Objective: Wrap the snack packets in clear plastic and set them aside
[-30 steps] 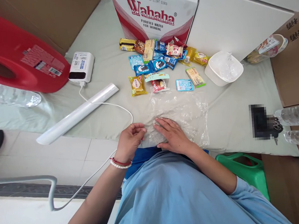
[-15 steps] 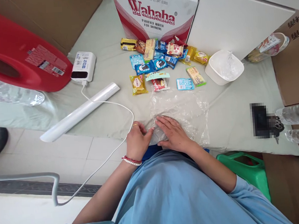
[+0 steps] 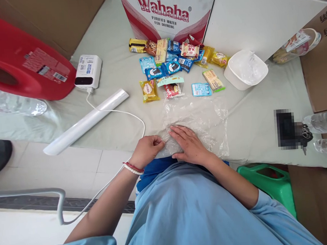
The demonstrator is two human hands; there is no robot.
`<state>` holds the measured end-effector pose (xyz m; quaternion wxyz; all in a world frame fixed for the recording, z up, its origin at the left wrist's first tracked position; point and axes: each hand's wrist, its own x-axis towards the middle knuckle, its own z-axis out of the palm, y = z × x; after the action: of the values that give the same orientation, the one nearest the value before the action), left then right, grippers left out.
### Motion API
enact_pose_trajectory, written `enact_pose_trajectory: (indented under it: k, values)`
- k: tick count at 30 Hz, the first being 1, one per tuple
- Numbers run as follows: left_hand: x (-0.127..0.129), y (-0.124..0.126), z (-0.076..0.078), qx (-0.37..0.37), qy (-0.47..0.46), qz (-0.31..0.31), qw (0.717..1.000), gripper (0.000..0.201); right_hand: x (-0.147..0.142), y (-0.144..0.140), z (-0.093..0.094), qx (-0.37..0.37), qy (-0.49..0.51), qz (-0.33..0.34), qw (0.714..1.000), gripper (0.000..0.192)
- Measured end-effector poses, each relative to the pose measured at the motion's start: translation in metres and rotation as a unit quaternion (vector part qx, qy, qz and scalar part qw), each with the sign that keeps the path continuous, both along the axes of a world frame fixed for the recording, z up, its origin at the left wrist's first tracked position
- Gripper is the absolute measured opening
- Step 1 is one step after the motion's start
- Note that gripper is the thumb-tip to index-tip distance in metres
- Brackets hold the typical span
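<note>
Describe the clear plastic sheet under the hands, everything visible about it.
The clear plastic sheet is thin, see-through film, wrinkled and glossy, lying flat on the pale green cloth at the near edge. The right hand presses flat on its near left part; the left hand pinches its left edge. Snack packets lie just beyond its far edge, the nearest at or touching that edge.

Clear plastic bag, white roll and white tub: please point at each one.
clear plastic bag (image 3: 204, 116), head view, crinkled middle.
white roll (image 3: 86, 121), head view, mid-length.
white tub (image 3: 234, 77), head view, near rim.
</note>
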<state>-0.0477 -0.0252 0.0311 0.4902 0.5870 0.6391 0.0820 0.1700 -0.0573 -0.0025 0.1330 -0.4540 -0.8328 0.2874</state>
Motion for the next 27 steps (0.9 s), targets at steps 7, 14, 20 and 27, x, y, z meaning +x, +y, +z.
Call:
enact_pose_trajectory:
  k: [7, 14, 20, 27]
  values:
    - [-0.027, 0.011, 0.002, -0.11, -0.085, 0.007, 0.99, 0.033, 0.0, 0.0, 0.001, -0.001, -0.004, -0.001, 1.0, 0.089]
    - [-0.004, -0.002, 0.003, -0.004, 0.026, -0.018, 0.999, 0.045, 0.0, 0.0, 0.003, 0.002, -0.007, 0.0, 1.0, 0.088]
    - [-0.012, 0.005, 0.003, -0.093, -0.093, 0.006, 0.991, 0.041, 0.001, 0.001, 0.004, -0.005, -0.01, 0.006, 1.0, 0.089]
    - [-0.03, 0.025, 0.008, -0.158, -0.123, -0.017, 0.98, 0.041, 0.002, 0.0, 0.001, 0.009, -0.005, 0.004, 1.0, 0.089]
